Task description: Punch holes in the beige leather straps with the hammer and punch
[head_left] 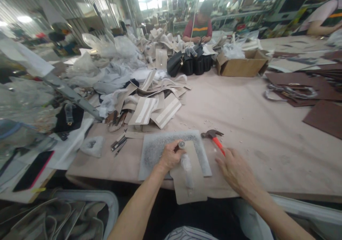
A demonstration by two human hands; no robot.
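My left hand (171,156) pinches a short round metal setting tool (182,145), upright near the top of a beige leather panel (192,183). A strap wrapped in clear plastic (187,167) runs down the panel's middle. Beneath the panel lies a worn grey slab (155,151), and the panel's lower end hangs past the table edge. At the right, my right hand (235,168) is closed around the orange handle of a claw hammer (213,134). The hammer's dark head is beside the slab's upper right corner. My palm hides the handle's end.
Beige panels with pale strips (165,111) lie piled beyond the slab. Small metal pieces (205,121) are scattered near the hammer. Pen-like tools (119,144) and a small plastic bag (92,146) lie left. Farther back are black bags (193,63), a cardboard box (242,63) and a seated person (197,27).
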